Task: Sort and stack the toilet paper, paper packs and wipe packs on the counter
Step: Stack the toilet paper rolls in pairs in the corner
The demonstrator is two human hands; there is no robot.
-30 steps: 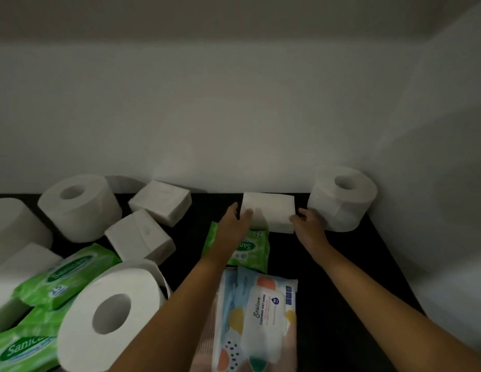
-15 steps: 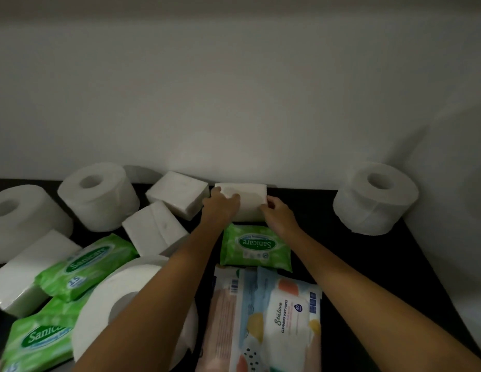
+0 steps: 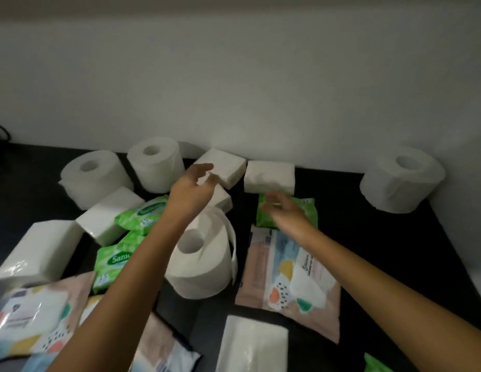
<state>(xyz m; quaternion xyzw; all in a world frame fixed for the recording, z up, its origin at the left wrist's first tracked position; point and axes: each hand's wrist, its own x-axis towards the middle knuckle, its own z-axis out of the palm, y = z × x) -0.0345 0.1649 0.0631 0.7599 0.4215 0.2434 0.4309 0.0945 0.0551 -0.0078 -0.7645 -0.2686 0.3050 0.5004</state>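
On green wipe pack (image 3: 113, 261): white "Sani…" in dark green oval, rest hidden behind forearm (image 3: 132, 264). Oval logo on second green pack (image 3: 138, 216) blurred, unreadable. Print on patterned wipe pack (image 3: 301, 277) too small to read.

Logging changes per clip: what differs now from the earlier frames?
The left hand and right hand slid the paper pack left, away from the right roll, to beside another pack. They then let go and drew back, open and empty. The right roll and green wipes stayed put.
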